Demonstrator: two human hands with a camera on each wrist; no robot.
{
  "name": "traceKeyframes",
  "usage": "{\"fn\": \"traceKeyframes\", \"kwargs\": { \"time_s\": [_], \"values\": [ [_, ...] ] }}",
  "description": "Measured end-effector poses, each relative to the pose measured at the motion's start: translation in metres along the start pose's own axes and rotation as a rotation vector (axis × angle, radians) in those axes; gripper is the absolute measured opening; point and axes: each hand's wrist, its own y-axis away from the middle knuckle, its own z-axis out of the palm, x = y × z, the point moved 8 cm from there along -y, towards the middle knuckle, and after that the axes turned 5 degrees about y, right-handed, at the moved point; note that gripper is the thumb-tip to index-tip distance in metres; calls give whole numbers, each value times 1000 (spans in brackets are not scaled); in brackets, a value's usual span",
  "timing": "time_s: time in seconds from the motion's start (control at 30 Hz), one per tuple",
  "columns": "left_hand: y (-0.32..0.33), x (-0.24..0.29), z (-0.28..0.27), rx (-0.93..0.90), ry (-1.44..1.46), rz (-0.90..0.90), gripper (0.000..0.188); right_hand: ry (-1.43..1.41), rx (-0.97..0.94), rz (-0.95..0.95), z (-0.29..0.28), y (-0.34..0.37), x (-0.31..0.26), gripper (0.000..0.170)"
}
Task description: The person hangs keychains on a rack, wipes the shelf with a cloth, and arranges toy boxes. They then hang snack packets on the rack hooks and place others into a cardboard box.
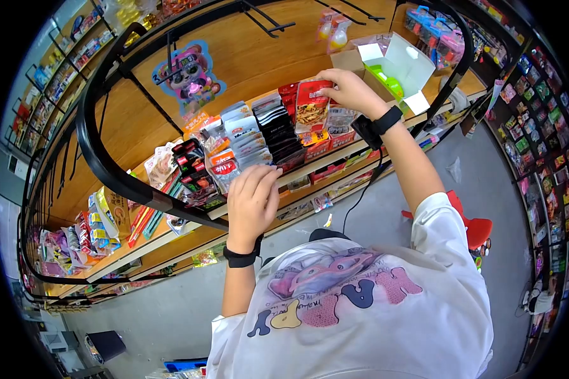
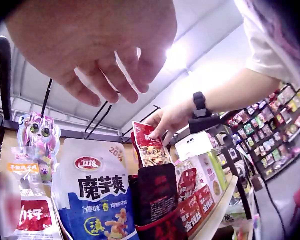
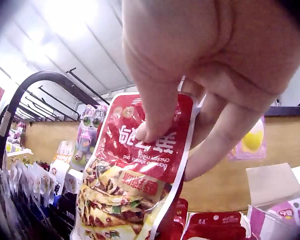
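Observation:
My right hand (image 1: 355, 96) pinches the top of a red snack packet (image 1: 311, 108), thumb on the front and fingers behind. The right wrist view shows this packet (image 3: 132, 200) close up, with a food picture and the words bamboo shoots and chicken meat. It stands upright over red packets (image 3: 215, 226) in a display box. My left hand (image 1: 253, 201), fingers loosely extended and holding nothing, hovers at the front of the white and blue packets (image 1: 243, 134). Black packets (image 1: 278, 129) stand in a row between the two hands.
A black metal rail (image 1: 88, 136) curves round the wooden shelf. An opened white box (image 1: 411, 60) with a green item stands right of the packets. A pink cartoon-shaped toy pack (image 1: 191, 74) hangs on the back panel. A black cable (image 1: 363, 196) dangles from the right wrist.

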Motion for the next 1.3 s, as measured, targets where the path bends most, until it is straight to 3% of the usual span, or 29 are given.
{"fn": "traceKeyframes", "kwargs": {
  "time_s": [0.43, 0.63, 0.73, 0.83, 0.93, 1.1, 1.17, 1.27, 1.3],
  "values": [
    [-15, -8, 4, 12, 43, -32, 19, -79, 125, 136, -7, 2, 24, 25],
    [-38, -20, 21, -74, 26, -105, 12, -242, 19, 230, -2, 6, 32, 24],
    [-49, -26, 26, -73, 1, -112, 9, -410, 85, 324, -4, 13, 49, 24],
    [-61, -29, 28, -40, -34, -114, 9, -525, 202, 256, -15, 11, 61, 25],
    [-76, -31, 45, -123, -67, -108, 17, -733, 311, 334, -35, 13, 59, 29],
    [-109, -34, 97, -255, -192, -49, 37, -847, 685, 293, -86, 39, 47, 29],
    [-123, -36, 116, -310, -235, -4, 41, -837, 696, 338, -93, 51, 50, 29],
    [-139, -44, 139, -410, -270, -78, 40, -839, 677, 420, -94, 67, 65, 27],
    [-143, -49, 143, -373, -274, -81, 32, -842, 681, 442, -96, 72, 64, 27]
  ]
}}
